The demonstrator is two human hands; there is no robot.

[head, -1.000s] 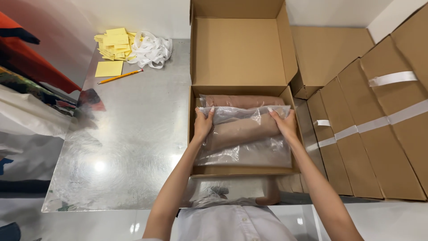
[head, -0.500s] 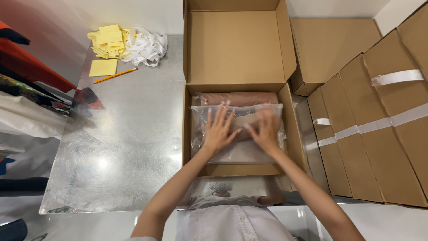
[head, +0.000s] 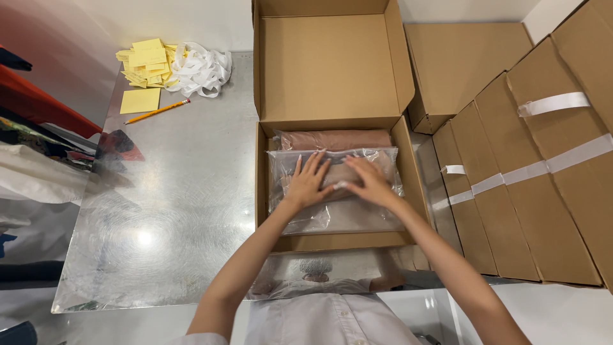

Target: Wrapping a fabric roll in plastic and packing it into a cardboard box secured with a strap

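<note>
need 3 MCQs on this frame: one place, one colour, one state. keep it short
1. Where do both hands rest?
A. on the bag in the open box
B. on the pencil
C. on the taped boxes

2. What colour are the paper slips at the table's far left corner?
A. blue
B. yellow
C. green

3. How is the lid of the box in front of the person?
A. taped shut
B. open, standing up at the back
C. lying on the floor

Key: 1 A, the left hand and right hand lie flat on the clear bag inside the box. 2 B, the slips are yellow. 3 B, the lid stands open behind the box.
</note>
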